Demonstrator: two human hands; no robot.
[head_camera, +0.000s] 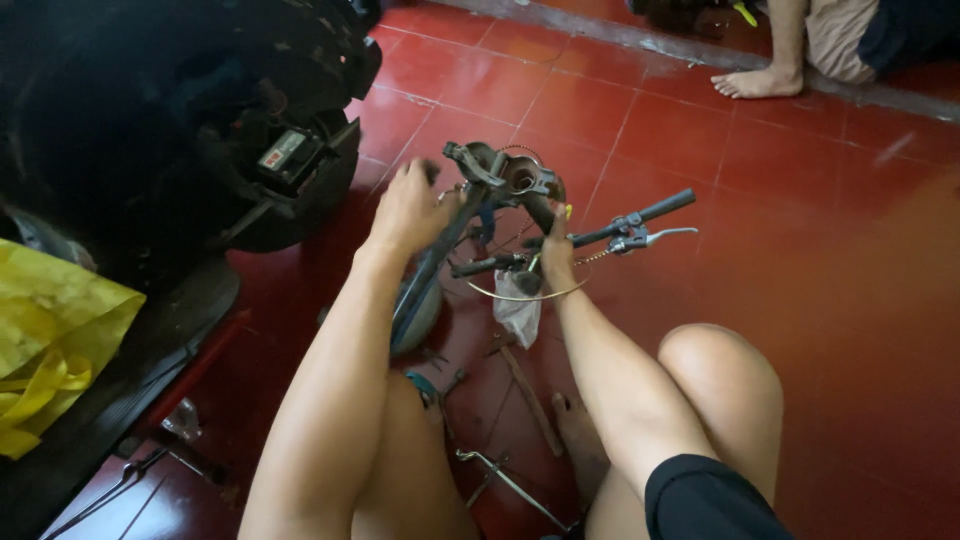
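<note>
Seated on red tiled floor (820, 300). Left hand (408, 208) has its fingers wrapped on the grey metal bicycle frame tube (432, 270), just below the round head-tube opening (520, 178). Right hand (556, 248) has its fingers clamped on the stem by the black handlebar with silver brake lever (630, 222). Judgement: keep the frame braced between the knees, turn the stem slowly, and keep the loose cable free. Small clear plastic bag (518, 312) hangs beneath.

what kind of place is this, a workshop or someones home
Probably a home floor used for bike repair: red floor tiles, a person sitting barefoot, loose metal parts on the ground, and a scooter parked beside the bicycle frame both hands grip.
</note>
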